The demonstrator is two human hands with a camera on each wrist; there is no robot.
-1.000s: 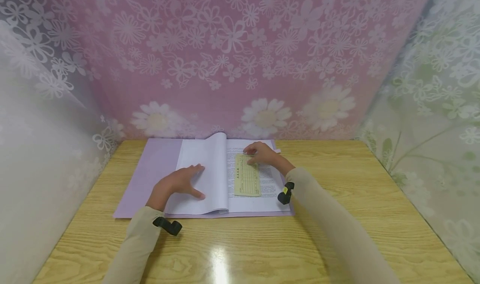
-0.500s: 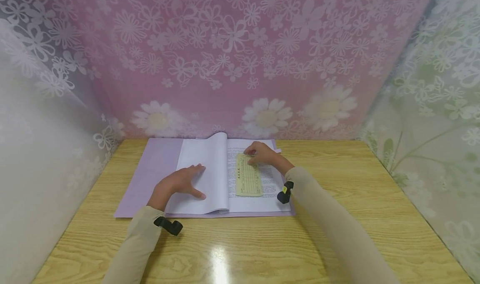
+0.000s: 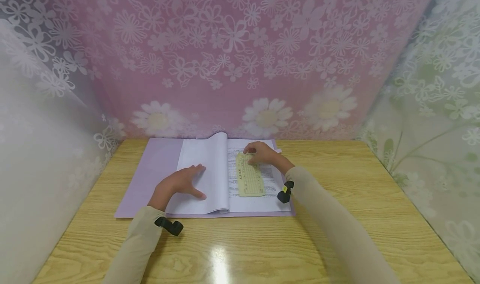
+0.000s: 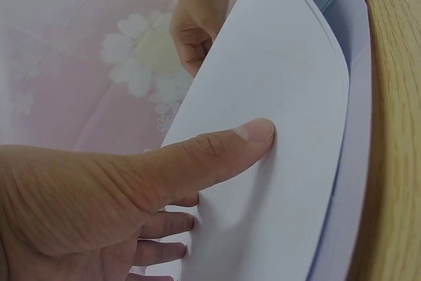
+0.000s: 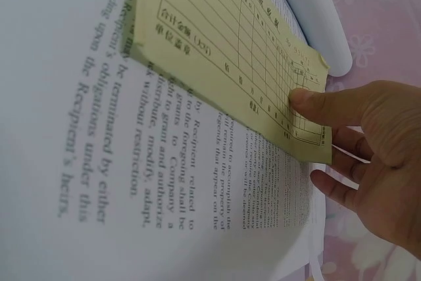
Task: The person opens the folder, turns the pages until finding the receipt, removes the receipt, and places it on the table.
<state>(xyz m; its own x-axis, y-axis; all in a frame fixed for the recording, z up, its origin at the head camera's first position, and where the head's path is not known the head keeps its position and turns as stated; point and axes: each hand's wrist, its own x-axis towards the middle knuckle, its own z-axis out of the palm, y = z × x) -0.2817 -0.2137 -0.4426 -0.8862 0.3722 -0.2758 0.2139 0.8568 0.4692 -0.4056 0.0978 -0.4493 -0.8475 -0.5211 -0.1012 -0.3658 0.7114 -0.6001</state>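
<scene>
A lilac folder [image 3: 151, 173] lies spread on the table with white pages inside. My left hand [image 3: 178, 182] rests on the blank back of the turned pages [image 3: 215, 167], thumb and fingers spread. Between thumb and fingers my right hand [image 3: 264, 154] pinches the far end of a yellow receipt slip [image 3: 250, 180] printed with a ruled grid. In the right wrist view the thumb presses on the slip [image 5: 230, 51] and the fingers sit under its edge. Beneath the slip is a page of English text [image 5: 164, 189]; the slip's near end looks slightly raised from it.
The wood-grain table [image 3: 232, 250] extends in front of the folder and to both sides. Behind it stands a pink flowered backdrop [image 3: 225, 80], with pale flowered sheets at left and right. A small white tab [image 3: 278, 150] sticks out at the folder's right edge.
The yellow slip has turned slightly, its near end shifting a little to the right. Both hands stay almost in place.
</scene>
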